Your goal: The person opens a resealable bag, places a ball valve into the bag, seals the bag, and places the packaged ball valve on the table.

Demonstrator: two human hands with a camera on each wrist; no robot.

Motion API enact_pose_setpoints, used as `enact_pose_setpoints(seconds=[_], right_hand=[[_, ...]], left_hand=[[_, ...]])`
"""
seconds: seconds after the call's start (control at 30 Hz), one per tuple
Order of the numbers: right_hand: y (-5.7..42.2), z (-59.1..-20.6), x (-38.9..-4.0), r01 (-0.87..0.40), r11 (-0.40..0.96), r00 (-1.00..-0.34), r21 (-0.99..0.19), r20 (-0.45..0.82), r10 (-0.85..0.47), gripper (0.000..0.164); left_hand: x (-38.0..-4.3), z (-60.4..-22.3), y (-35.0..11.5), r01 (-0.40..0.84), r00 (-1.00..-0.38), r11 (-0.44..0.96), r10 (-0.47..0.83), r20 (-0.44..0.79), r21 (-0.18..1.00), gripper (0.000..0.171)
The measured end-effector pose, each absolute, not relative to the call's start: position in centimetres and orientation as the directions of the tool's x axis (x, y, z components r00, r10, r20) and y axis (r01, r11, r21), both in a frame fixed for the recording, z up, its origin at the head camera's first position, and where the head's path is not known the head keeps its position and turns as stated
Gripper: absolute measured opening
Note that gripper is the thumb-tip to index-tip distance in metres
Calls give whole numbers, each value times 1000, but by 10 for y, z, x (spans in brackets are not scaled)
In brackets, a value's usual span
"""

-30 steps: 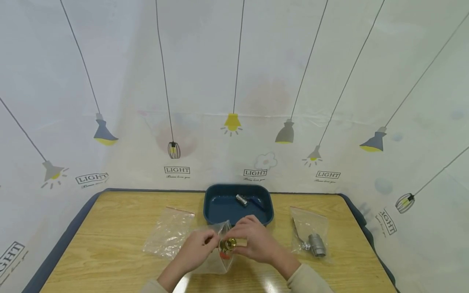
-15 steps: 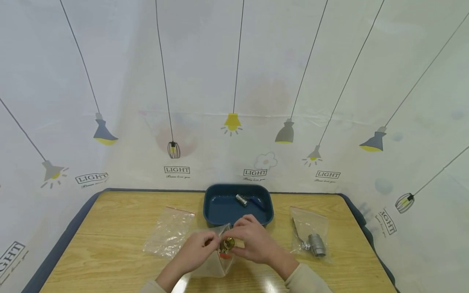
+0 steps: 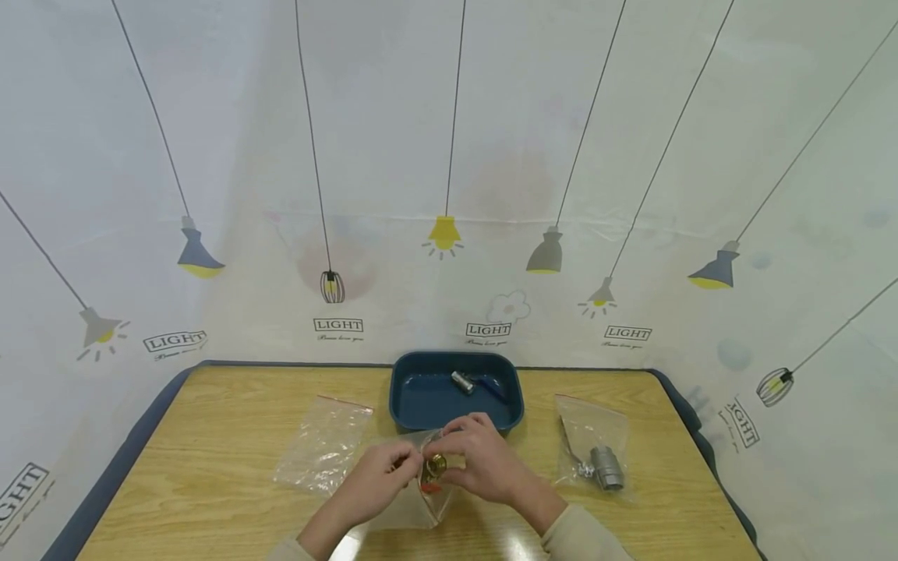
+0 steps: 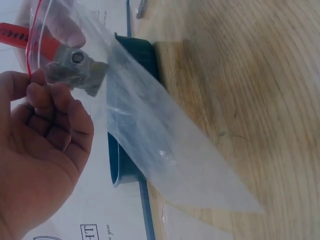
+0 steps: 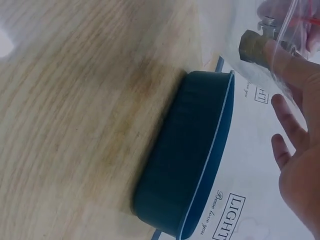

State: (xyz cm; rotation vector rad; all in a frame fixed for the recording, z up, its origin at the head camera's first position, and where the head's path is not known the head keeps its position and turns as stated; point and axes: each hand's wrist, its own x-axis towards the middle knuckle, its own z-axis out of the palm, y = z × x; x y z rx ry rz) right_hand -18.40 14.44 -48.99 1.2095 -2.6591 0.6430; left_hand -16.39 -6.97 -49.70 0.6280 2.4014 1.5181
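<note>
A brass ball valve (image 3: 436,466) with a red lever sits at the mouth of a clear zip bag (image 3: 401,510). My right hand (image 3: 484,463) grips the valve, its fingers reaching into the bag's opening. On the other side, my left hand (image 3: 379,477) pinches the bag's edge between thumb and fingertips. The left wrist view shows the red-lined zip strip (image 4: 34,37) beside the fingers and the valve body (image 4: 75,67) seen through the plastic. From the right wrist, the valve's hexagonal end (image 5: 254,47) shows behind the film.
Behind the hands stands a dark blue tray (image 3: 410,417) holding a small metal valve (image 3: 463,382) with a blue lever. A flat clear bag (image 3: 326,444) lies on the left. On the right, another bag (image 3: 596,421) contains a larger grey metal valve (image 3: 606,469).
My right hand has shifted slightly left, carrying the ball valve further into the bag's mouth. The left hand keeps its pinch on the bag with little movement.
</note>
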Motion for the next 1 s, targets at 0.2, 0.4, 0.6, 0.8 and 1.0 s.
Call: enact_pose_setpoints(seconds=[0.2, 0.4, 0.6, 0.8, 1.0], right_hand=[[141, -493, -183, -728, 603, -681, -328, 236, -693, 42], [138, -497, -184, -759, 605, -651, -241, 275, -708, 41], [136, -496, -183, -751, 619, -660, -231, 254, -707, 39], [130, -498, -181, -730, 656, -682, -191, 169, -711, 22], [126, -505, -180, -731, 674, -682, -109, 132, -719, 22]], left_hand=[[-165, -496, -70, 227, -869, 357, 495, 23, 906, 32], [-164, -495, -70, 220, -872, 359, 489, 18, 907, 30], [-164, -494, -70, 197, -876, 356, 482, 1, 913, 32], [-163, -493, -68, 206, -869, 352, 495, 6, 913, 32], [-162, -493, -67, 211, -867, 359, 497, 5, 909, 32]])
